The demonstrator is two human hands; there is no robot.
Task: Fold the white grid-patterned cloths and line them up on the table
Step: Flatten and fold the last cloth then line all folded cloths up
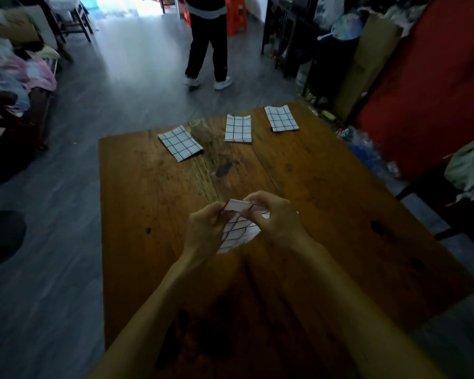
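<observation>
Three folded white grid-patterned cloths lie along the far edge of the wooden table (153, 242): one at the left (180, 143), turned at an angle, one in the middle (238, 129), one at the right (281, 118). Above the table's middle I hold a fourth grid cloth (240, 227). My left hand (205, 228) pinches its top left edge and my right hand (277, 217) pinches its top right edge. The cloth hangs down between my hands, partly hidden by them.
A person in dark trousers and white shoes (207, 50) stands on the grey floor beyond the table. A red panel (433, 91) and cluttered shelves (293, 39) stand at the right, a chair with a pale bag (471, 170) beside the table, piled clothes (17, 72) at the left.
</observation>
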